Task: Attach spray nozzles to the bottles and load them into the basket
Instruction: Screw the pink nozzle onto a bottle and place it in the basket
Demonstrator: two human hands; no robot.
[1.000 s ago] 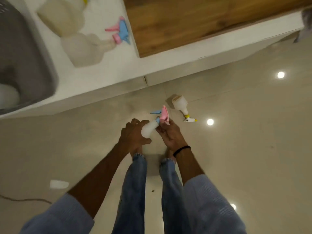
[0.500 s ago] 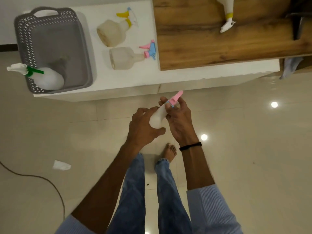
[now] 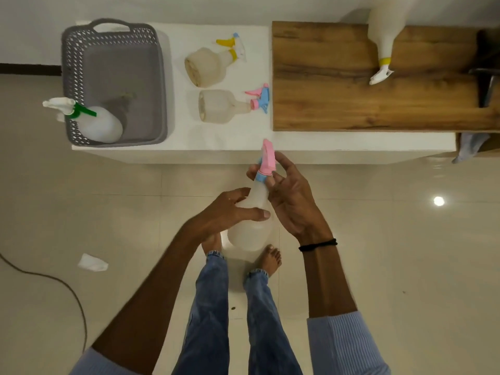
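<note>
I hold a translucent white bottle (image 3: 250, 231) in front of me, above the floor. My left hand (image 3: 230, 212) wraps its body. My right hand (image 3: 290, 201) grips the neck at the blue collar, under the pink spray nozzle (image 3: 267, 158). On the white counter stands a grey basket (image 3: 81, 77) with one bottle with a green and white nozzle (image 3: 94, 124) leaning in its near corner. Beside the basket lie a bottle with a yellow nozzle (image 3: 209, 66) and a bottle with a pink and blue nozzle (image 3: 224, 106).
A wooden board (image 3: 338, 104) covers the counter's right part, and a white bottle with a yellow collar (image 3: 382, 36) lies on it. A dark cable (image 3: 67, 288) and a scrap of white paper (image 3: 92, 262) lie on the tiled floor at left. My bare feet are below the bottle.
The view has risen from the floor to the counter. Both hands lifted the bottle upward and nearer the counter edge; the nozzle now points up. The bottle seen on the floor is out of view.
</note>
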